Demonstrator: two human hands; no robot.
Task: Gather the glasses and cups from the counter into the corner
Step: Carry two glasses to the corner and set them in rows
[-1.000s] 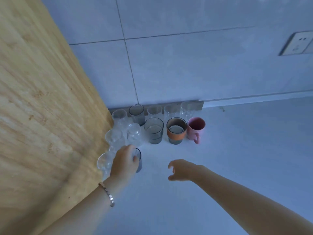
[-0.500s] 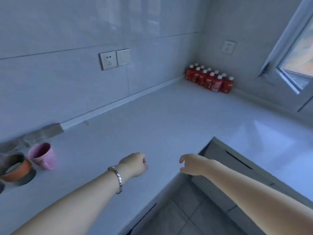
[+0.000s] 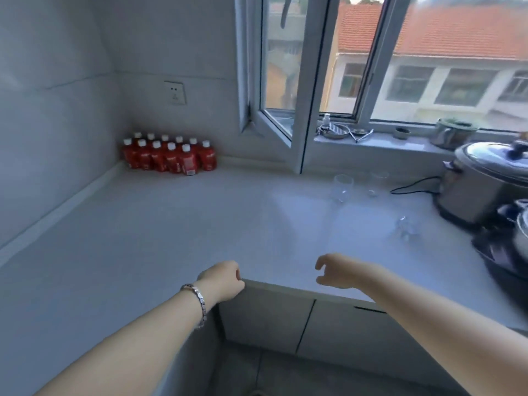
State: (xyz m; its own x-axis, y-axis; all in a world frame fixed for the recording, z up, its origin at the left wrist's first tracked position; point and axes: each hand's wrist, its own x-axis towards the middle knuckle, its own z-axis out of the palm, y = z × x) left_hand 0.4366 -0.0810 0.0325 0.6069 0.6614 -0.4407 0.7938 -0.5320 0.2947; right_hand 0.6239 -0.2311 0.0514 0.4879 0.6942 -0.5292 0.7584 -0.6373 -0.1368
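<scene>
Head view — mid-fetch: left hand clenched, empty; right hand fingers released — next, probably grasp clear glass at twelve o'clock.

Pale grey stone counter, L-shaped. Cluster of red plastic bottles with white caps: far corner, well beyond left-hand fingers. Clear upright glass and second clear glass: beyond right-hand fingers. Third clear glass, blurred: further right, near steel cooker pot with black cord.
</scene>
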